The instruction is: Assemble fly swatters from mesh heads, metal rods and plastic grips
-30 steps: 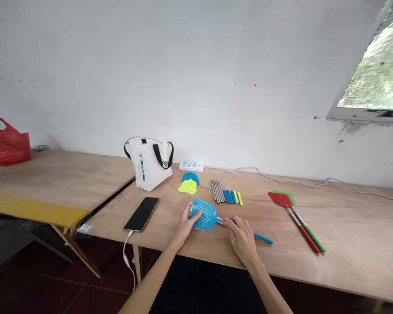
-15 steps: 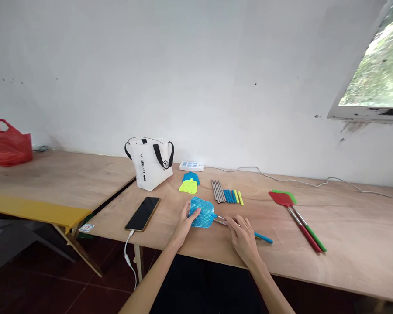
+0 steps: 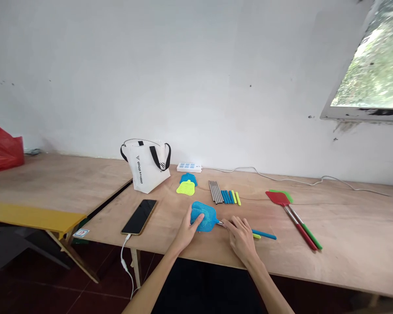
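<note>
My left hand (image 3: 187,229) grips the mesh head of a blue fly swatter (image 3: 209,218), thumb on top and fingers underneath. Just right of the head, my right hand (image 3: 240,237) is closed around the swatter's metal rod. Beyond that hand the blue handle (image 3: 265,234) sticks out to the right. A yellow handle end (image 3: 256,236) shows beneath it; whatever it joins is hidden by my right hand. Behind the hands lie metal tubes (image 3: 215,192), several blue grips (image 3: 227,197) and two yellow grips (image 3: 236,197), beside loose yellow (image 3: 185,188) and blue swatter heads (image 3: 189,178).
To the right lie a red swatter (image 3: 278,198) and a green swatter (image 3: 309,234), side by side. On the left are a phone (image 3: 139,216) on a white cable and a white bag (image 3: 147,168). A power strip (image 3: 189,167) stands against the wall.
The blue swatter head has tilted and moved slightly right, closer to my right hand. Its handle reaches a little farther right. The whole view has shifted slightly.
</note>
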`<state>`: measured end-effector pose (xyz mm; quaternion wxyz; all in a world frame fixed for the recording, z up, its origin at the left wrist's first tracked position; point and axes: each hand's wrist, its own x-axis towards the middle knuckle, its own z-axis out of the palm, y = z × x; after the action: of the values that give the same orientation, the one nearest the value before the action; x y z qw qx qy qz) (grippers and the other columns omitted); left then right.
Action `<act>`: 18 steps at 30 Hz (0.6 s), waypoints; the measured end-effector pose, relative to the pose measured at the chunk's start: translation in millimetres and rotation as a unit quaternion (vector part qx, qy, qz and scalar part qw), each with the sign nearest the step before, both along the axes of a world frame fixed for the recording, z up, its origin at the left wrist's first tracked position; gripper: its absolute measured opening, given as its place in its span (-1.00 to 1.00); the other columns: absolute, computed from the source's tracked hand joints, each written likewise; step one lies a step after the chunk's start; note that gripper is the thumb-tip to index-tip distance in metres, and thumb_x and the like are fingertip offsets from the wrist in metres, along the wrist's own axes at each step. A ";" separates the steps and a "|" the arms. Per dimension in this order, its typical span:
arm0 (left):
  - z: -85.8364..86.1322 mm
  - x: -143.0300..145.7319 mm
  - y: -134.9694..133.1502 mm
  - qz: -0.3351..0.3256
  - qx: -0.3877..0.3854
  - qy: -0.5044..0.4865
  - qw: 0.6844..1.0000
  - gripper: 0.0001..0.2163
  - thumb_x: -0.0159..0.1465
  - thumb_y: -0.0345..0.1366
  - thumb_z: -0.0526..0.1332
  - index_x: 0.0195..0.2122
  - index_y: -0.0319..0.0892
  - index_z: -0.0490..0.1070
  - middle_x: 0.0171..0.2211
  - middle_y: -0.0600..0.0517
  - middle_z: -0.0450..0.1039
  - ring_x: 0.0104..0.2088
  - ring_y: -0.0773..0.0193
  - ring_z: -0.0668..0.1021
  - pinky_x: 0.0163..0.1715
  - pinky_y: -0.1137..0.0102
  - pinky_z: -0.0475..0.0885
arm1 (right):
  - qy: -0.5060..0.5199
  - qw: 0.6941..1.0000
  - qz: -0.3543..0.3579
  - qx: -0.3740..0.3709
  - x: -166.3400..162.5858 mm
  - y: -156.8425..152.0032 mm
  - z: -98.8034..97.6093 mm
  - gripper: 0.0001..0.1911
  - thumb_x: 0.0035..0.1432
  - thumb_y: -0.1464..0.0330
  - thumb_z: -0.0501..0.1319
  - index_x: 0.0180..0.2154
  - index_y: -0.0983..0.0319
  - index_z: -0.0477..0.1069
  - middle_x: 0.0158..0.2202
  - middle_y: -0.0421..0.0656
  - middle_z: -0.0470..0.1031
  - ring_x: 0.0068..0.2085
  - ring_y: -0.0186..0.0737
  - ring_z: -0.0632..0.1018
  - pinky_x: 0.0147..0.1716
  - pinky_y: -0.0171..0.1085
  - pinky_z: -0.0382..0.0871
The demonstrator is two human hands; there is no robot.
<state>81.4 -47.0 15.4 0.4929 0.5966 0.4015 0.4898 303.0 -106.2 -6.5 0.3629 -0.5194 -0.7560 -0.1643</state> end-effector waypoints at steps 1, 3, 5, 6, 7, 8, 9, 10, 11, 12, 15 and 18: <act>0.2 0.9 -1.7 -0.011 -0.008 0.004 1.000 -0.31 0.24 0.12 0.29 0.27 -0.17 0.24 0.26 -0.25 0.33 0.28 -0.14 0.38 0.12 0.09 0.45 | 0.004 1.000 -0.001 0.004 0.0 -0.3 0.0 -0.60 0.34 0.57 -0.04 -0.09 0.17 0.53 -0.32 -0.15 0.41 -0.31 -0.21 0.37 -0.27 -0.22 0.10; 1.1 1.6 -4.1 -0.020 -0.012 0.010 1.000 -0.29 0.25 0.13 0.28 0.30 -0.19 0.21 0.29 -0.27 0.29 0.29 -0.16 0.36 0.12 0.07 0.44 | 0.008 1.000 -0.002 0.010 0.0 -0.8 0.1 -0.60 0.33 0.57 -0.03 -0.09 0.18 0.53 -0.32 -0.14 0.42 -0.30 -0.20 0.38 -0.27 -0.22 0.10; 2.4 1.1 -5.4 -0.014 -0.004 0.013 1.000 -0.30 0.25 0.11 0.30 0.30 -0.17 0.22 0.30 -0.25 0.29 0.31 -0.15 0.34 0.20 0.06 0.36 | 0.007 1.000 0.000 0.012 -0.1 -1.0 0.5 -0.60 0.32 0.58 -0.03 -0.10 0.18 0.53 -0.31 -0.14 0.43 -0.30 -0.20 0.39 -0.27 -0.22 0.11; 3.0 0.5 -5.6 -0.011 0.000 0.014 1.000 -0.32 0.25 0.10 0.30 0.29 -0.15 0.24 0.30 -0.23 0.29 0.32 -0.14 0.34 0.23 0.07 0.32 | 0.006 1.000 0.002 0.011 -0.3 -1.1 0.9 -0.61 0.32 0.58 -0.02 -0.10 0.18 0.53 -0.31 -0.14 0.43 -0.30 -0.20 0.39 -0.27 -0.22 0.12; 3.4 -0.1 -5.6 -0.010 0.003 0.016 1.000 -0.33 0.25 0.09 0.30 0.29 -0.14 0.25 0.30 -0.21 0.30 0.32 -0.13 0.34 0.25 0.08 0.30 | 0.005 1.000 0.005 0.011 -0.6 -1.1 1.3 -0.61 0.32 0.58 -0.02 -0.10 0.17 0.53 -0.31 -0.14 0.43 -0.30 -0.20 0.39 -0.27 -0.22 0.12; 3.7 -0.8 -5.3 -0.009 0.004 0.017 1.000 -0.34 0.25 0.08 0.31 0.28 -0.13 0.26 0.30 -0.20 0.31 0.31 -0.12 0.34 0.25 0.10 0.31 | 0.004 1.000 0.006 0.012 -1.2 -1.1 1.8 -0.61 0.33 0.57 -0.02 -0.10 0.17 0.53 -0.32 -0.15 0.43 -0.30 -0.20 0.40 -0.28 -0.23 0.13; 3.6 -1.5 -4.6 -0.008 0.004 0.018 1.000 -0.35 0.25 0.08 0.31 0.28 -0.13 0.27 0.28 -0.19 0.33 0.30 -0.11 0.37 0.22 0.12 0.34 | 0.002 1.000 0.007 0.014 -2.0 -1.0 2.2 -0.62 0.34 0.56 -0.02 -0.10 0.18 0.53 -0.33 -0.15 0.43 -0.31 -0.20 0.40 -0.28 -0.23 0.14; 3.2 -2.2 -3.5 -0.008 0.000 0.020 1.000 -0.35 0.25 0.08 0.30 0.27 -0.13 0.28 0.24 -0.19 0.38 0.26 -0.10 0.42 0.17 0.14 0.39 | -0.001 1.000 0.006 0.016 -3.1 -0.9 2.7 -0.63 0.35 0.55 -0.02 -0.10 0.18 0.53 -0.33 -0.15 0.44 -0.31 -0.20 0.41 -0.28 -0.23 0.14; 2.6 -2.9 -2.0 -0.011 -0.006 0.022 1.000 -0.37 0.25 0.09 0.30 0.25 -0.13 0.29 0.18 -0.19 0.44 0.19 -0.10 0.48 0.09 0.15 0.45 | -0.006 1.000 0.005 0.018 -4.3 -0.9 3.2 -0.63 0.37 0.54 -0.02 -0.10 0.18 0.53 -0.33 -0.15 0.44 -0.31 -0.20 0.42 -0.28 -0.24 0.15; 1.6 -3.8 -0.1 -0.017 -0.012 0.024 0.999 -0.39 0.26 0.09 0.29 0.23 -0.13 0.31 0.10 -0.18 0.50 0.11 -0.08 0.54 0.01 0.16 0.50 | -0.013 1.000 0.003 0.017 -5.6 -0.8 3.6 -0.64 0.38 0.52 -0.02 -0.10 0.18 0.53 -0.33 -0.14 0.45 -0.31 -0.20 0.43 -0.28 -0.24 0.16; -1.6 -7.6 7.9 -0.025 0.000 0.020 0.999 -0.50 0.25 0.08 0.29 0.08 -0.14 0.40 -0.09 -0.13 0.57 -0.06 -0.03 0.61 -0.11 0.18 0.54 | -0.036 0.999 0.002 0.004 -9.4 -0.8 4.4 -0.68 0.43 0.46 0.00 -0.08 0.17 0.53 -0.30 -0.12 0.49 -0.29 -0.19 0.46 -0.26 -0.24 0.19; -3.8 -13.8 15.9 -0.013 0.036 0.022 0.999 -0.59 0.23 0.05 0.32 -0.07 -0.15 0.43 -0.14 -0.10 0.57 -0.08 0.00 0.60 -0.08 0.19 0.52 | -0.054 0.998 0.009 -0.021 -11.4 -1.0 4.2 -0.68 0.44 0.42 0.01 0.00 0.14 0.51 -0.29 -0.12 0.52 -0.27 -0.18 0.48 -0.24 -0.23 0.21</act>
<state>67.5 -31.1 11.7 0.4685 0.6296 0.3867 0.4843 291.5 -107.2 -2.3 0.3124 -0.5103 -0.7823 -0.1732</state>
